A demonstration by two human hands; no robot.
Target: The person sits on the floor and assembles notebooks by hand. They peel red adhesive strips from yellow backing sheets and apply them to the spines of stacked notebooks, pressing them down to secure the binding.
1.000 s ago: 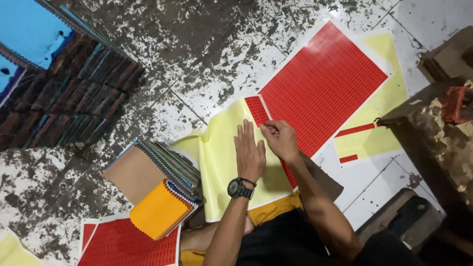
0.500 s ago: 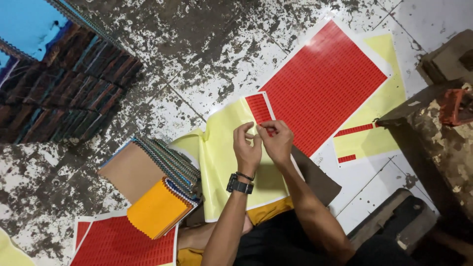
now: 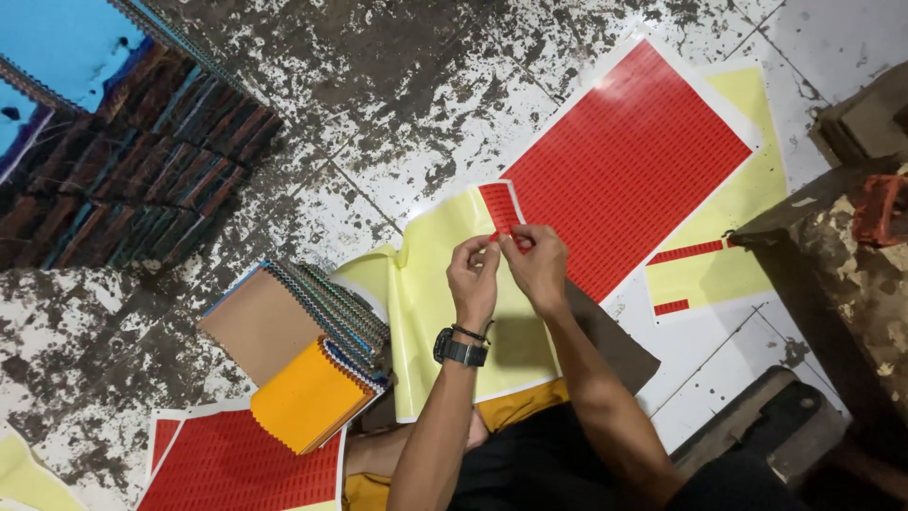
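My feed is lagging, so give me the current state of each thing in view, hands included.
left hand: raised, fingertips pinching a small red sticker
right hand: raised, fingertips at the same sticker
red sticker sheet: flat on the floor, partly peeled
yellow backing sheet: bare, edge curled
fabric swatch book: lying fanned open
wristwatch: on the left wrist

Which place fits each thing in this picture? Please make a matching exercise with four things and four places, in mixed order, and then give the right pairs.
Things:
1. large red sticker sheet
2. wristwatch
3. orange fabric swatch
4. blue cloth

Places:
A. top left corner of the view
B. on the left hand's wrist
C. on the floor, beyond the right hand
D. on the near end of the swatch stack, left of the left forearm

Right pairs: 1-C, 2-B, 3-D, 4-A
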